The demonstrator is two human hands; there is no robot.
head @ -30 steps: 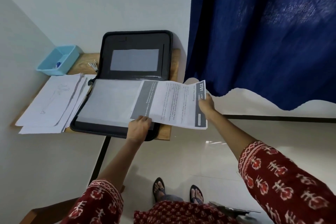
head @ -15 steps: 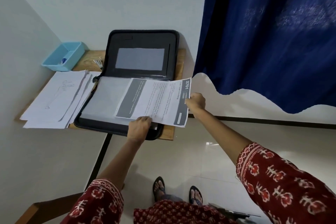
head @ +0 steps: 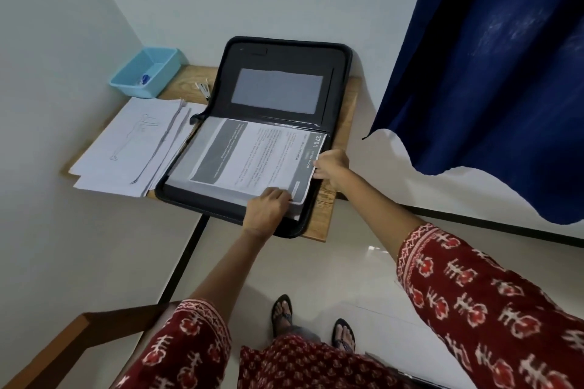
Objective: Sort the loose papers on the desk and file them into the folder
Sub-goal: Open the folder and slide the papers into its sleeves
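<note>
We find the folder (head: 278, 98) lying open on the wooden surface (head: 346, 123), its lid propped against the wall. A printed sheet (head: 259, 158) with grey bands lies on the folder's lower half, over the clear sleeves (head: 186, 167) there. The left hand (head: 268, 207) rests at the near edge of the sleeves, fingers curled onto them; we cannot tell whether its grip holds the sheet or only the sleeves. The right hand (head: 331, 164) pinches the sheet's right edge. A stack of loose papers (head: 132, 148) lies just left of the folder, touching its edge. A blue tray (head: 143, 71) sits at the far left corner, a stapler (head: 203, 90) near it. A dark blue curtain (head: 489, 57) hangs to the right.
</note>
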